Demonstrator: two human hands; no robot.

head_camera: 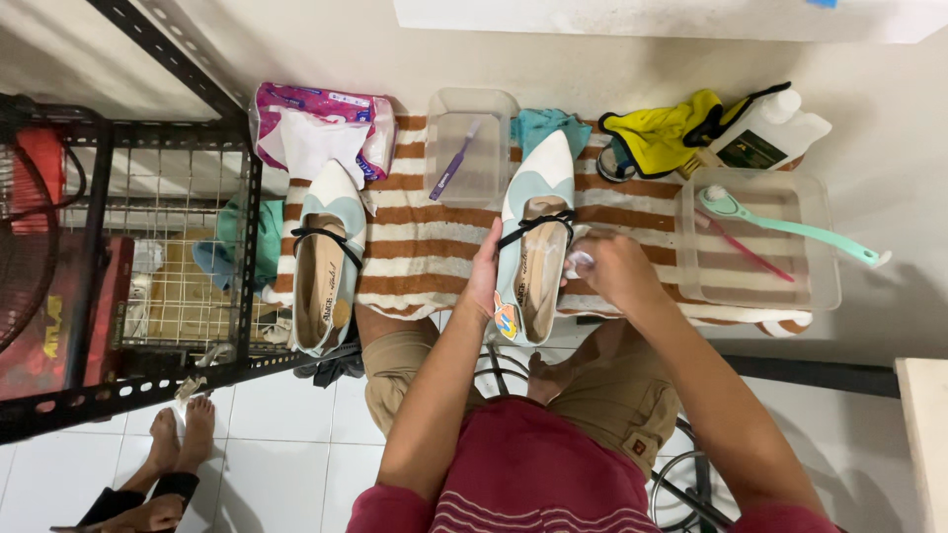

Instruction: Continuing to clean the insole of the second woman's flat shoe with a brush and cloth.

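Hands (553, 271) on pointed shoe (534, 227) (striped towel (415, 247))

The pointed white-and-mint shoe (534, 237) looks smooth, faintly glossy leather-like material. Beneath it lies a brown-and-white striped terry cloth towel (425, 252), rough and matt. 2 clear plastic tubs (472, 111) shine glossily; the far-left black metal rack (168, 54) looks matt.

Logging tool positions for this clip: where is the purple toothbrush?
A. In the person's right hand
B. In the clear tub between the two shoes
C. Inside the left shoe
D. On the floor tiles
B: the purple toothbrush lies in the clear tub on the striped towel; the right hand presses something small and white against the shoe.
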